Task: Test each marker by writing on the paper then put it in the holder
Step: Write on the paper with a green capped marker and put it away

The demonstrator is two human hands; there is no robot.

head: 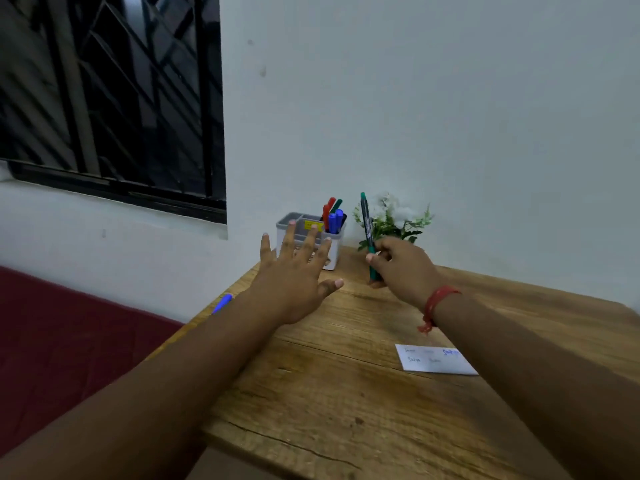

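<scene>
My right hand [403,268] grips a green marker [366,226] upright, just right of the white and grey holder [334,252] at the table's far edge. Several markers, red, green and blue [333,214], stand in the holder's right compartment. My left hand [294,271] hovers with fingers spread in front of the holder, hiding part of its front. A small white paper [433,360] with faint writing lies on the wooden table [329,393], partly under my right forearm. A blue marker [222,303] peeks out at the table's left edge behind my left forearm.
A small plant with white flowers [394,220] stands by the wall, right of the holder. A dark red surface [69,341] lies left of the table. A barred window [110,91] fills the upper left.
</scene>
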